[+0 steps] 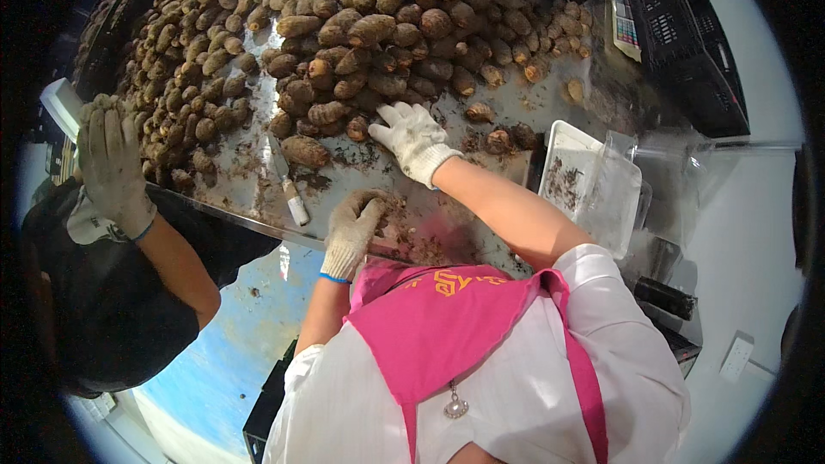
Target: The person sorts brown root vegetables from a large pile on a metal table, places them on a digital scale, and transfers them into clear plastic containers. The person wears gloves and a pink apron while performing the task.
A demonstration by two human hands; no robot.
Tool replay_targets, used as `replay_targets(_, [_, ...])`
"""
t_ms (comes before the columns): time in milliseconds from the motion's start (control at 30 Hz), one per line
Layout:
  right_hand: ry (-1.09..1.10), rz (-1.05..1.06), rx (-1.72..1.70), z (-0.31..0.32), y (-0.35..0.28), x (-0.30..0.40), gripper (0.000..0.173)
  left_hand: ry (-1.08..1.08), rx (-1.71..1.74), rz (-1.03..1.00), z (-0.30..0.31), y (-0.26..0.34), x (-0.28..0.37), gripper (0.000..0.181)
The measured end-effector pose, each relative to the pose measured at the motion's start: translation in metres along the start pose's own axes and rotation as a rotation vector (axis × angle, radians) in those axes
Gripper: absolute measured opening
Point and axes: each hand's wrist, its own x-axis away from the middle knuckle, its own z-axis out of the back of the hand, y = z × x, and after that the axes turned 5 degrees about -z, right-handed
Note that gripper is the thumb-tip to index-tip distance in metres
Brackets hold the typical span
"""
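Note:
A large heap of brown taro corms (412,26) covers the far part of a metal work table (251,171). My right hand (412,138), in a white knit glove, reaches to the near edge of the heap. Its palm faces down, the thumb and fingers are spread, and no corm is in it. Nearer to me, my left hand (354,225) rests at the table's front edge in a soiled glove, over dirt and peel scraps (419,238). Its fingers are bent and partly hidden. Left of my hands lie one larger corm (305,151) and a knife (289,183) with a wrapped handle.
At the left, a co-worker's gloved hand (109,161) is raised beside a second heap of smaller corms (187,96). A white tray (561,187) with dirt and clear plastic (606,187) lies at the right. Black crates (683,38) stand beyond, near a color-marked card (624,22).

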Motion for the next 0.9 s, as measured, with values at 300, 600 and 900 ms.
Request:
replay_targets(300, [0.117,-0.179,-1.516,0.008,0.029,0.032,0.045,0.053,-0.081,-0.21,0.006,0.005,-0.007,0.033])
replay_targets(600, [-0.069,-0.046,-2.452,0.044,0.005,0.108,0.049,-0.074,0.091,-0.489,-0.016,0.073,0.022,0.05])
replay_targets(900, [0.102,-0.133,-2.249,0.065,-0.008,0.151,0.055,-0.203,0.239,-0.454,-0.016,0.076,0.041,0.051])
